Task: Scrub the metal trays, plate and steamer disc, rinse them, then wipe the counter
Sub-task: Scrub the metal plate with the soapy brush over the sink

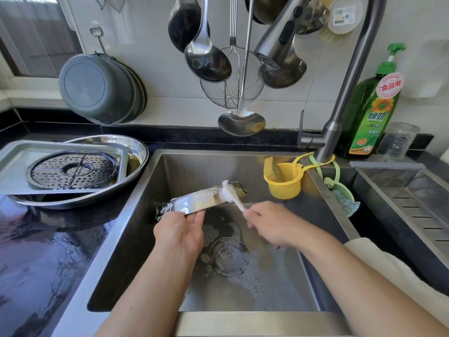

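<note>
Over the sink, my left hand grips the near edge of a small metal tray, tilted on its side and streaked with foam. My right hand pinches a white soapy scrubbing cloth and presses it against the tray's upper right part. On the wet black counter to the left, a perforated steamer disc lies in a rectangular metal tray, which rests on a round metal plate.
Suds lie around the drain strainer. A yellow cup hangs on the sink's right wall beneath the faucet. Green dish-soap bottle and glass jar stand at back right. Ladles hang above; a drain rack lies right.
</note>
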